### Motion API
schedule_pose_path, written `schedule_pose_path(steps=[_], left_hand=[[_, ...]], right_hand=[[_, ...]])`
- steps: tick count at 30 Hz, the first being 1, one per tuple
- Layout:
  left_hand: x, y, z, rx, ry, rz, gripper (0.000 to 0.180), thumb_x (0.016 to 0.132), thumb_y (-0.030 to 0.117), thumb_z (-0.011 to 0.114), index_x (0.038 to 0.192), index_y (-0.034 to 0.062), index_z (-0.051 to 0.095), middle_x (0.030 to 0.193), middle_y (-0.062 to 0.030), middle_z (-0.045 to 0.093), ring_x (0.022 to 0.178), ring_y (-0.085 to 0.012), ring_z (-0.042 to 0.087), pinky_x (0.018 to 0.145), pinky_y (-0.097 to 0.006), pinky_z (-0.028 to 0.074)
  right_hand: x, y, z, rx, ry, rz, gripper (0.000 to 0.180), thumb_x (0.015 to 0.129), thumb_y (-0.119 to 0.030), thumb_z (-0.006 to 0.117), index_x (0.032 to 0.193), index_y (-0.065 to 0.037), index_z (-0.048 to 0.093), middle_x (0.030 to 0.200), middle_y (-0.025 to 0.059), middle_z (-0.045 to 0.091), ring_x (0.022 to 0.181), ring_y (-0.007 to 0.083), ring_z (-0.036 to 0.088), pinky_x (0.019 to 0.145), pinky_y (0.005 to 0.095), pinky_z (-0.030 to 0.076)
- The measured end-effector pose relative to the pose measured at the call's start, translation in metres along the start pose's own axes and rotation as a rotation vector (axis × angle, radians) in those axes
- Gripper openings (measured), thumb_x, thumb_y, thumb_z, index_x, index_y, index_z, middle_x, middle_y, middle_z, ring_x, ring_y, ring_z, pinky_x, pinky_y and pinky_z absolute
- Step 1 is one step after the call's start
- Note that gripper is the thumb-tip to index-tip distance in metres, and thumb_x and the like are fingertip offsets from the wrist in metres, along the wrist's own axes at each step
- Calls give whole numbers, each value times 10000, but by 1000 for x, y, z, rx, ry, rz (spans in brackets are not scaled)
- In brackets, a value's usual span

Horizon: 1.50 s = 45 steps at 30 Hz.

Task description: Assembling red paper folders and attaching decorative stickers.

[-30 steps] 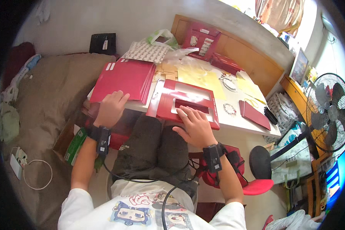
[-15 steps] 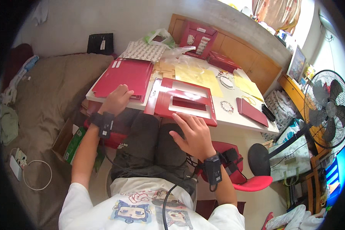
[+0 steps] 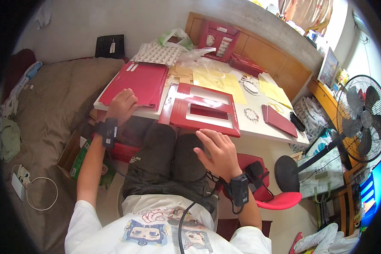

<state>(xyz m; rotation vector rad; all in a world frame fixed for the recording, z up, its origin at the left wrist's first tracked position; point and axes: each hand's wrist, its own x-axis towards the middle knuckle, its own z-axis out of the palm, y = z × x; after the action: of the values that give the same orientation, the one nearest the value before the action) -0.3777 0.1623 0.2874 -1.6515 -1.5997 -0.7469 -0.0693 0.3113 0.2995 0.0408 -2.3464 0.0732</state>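
My left hand (image 3: 121, 106) is at the near left edge of a stack of dark red cardboard sheets (image 3: 142, 82), its fingers bent but apart over the top sheet. I see no sheet lifted in it. A shiny red flat box frame (image 3: 180, 115) with rectangular cut-outs lies at the table's front edge, slightly overhanging. Just beside its near edge is my right hand (image 3: 219, 152), open, thumb apart from the fingers. Whether its fingertips touch the frame, I cannot tell. Both wrists wear black strapped devices.
On the white table (image 3: 254, 134) lie yellow paper (image 3: 222, 86), a beaded bracelet (image 3: 251, 114), a dark red folder (image 3: 278, 121) and clear plastic bags. Red boxes (image 3: 246, 64) stand at the back. A black fan (image 3: 364, 120) is at right, a red chair (image 3: 279, 201) below it.
My left hand has moved slightly left along the sheets and its fingers have loosened. My right hand has drawn back a little toward me and right, off the frame's near edge.
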Motion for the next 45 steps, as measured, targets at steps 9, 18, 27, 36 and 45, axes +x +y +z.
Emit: schedule_pose_path(steps=[9, 18, 27, 36, 45], left_hand=[[5, 8, -3, 76, 89, -10, 124, 749, 5, 602, 850, 21, 533, 762, -110, 476, 724, -282, 491, 632, -379, 411], [-3, 4, 5, 71, 120, -77, 158, 741, 61, 648, 729, 22, 495, 724, -103, 441, 689, -277, 458, 591, -376, 379], [14, 13, -18, 194, 322, -40, 167, 727, 94, 679, 781, 34, 533, 739, -93, 500, 669, -257, 497, 593, -361, 412], [3, 31, -26, 244, 378, 81, 242, 699, 7, 620, 938, 43, 600, 854, -81, 585, 723, -233, 563, 610, -354, 438], [11, 127, -31, 152, 529, 481, 244, 655, 21, 706, 855, 61, 574, 879, -60, 541, 768, -190, 525, 586, -332, 441]], right_hand=[[1, -1, 0, -5, 18, 7, 367, 762, -209, 648, 1077, -37, 578, 1047, 84, 575, 879, 238, 573, 747, 343, 447], [0, -2, -2, 14, 24, 12, 365, 766, -198, 644, 1081, -28, 575, 1056, 93, 575, 901, 246, 570, 765, 349, 447], [6, -7, -6, 94, 47, 54, 343, 780, -189, 635, 1071, -18, 573, 1030, 105, 580, 894, 262, 572, 763, 355, 451], [16, -18, 0, 346, 42, 106, 305, 801, -141, 622, 1064, 5, 572, 992, 142, 582, 905, 300, 575, 775, 342, 461], [27, -31, 19, 1164, -32, 217, 492, 913, -259, 483, 1297, 17, 348, 1271, 144, 429, 1132, 228, 456, 937, 338, 371]])
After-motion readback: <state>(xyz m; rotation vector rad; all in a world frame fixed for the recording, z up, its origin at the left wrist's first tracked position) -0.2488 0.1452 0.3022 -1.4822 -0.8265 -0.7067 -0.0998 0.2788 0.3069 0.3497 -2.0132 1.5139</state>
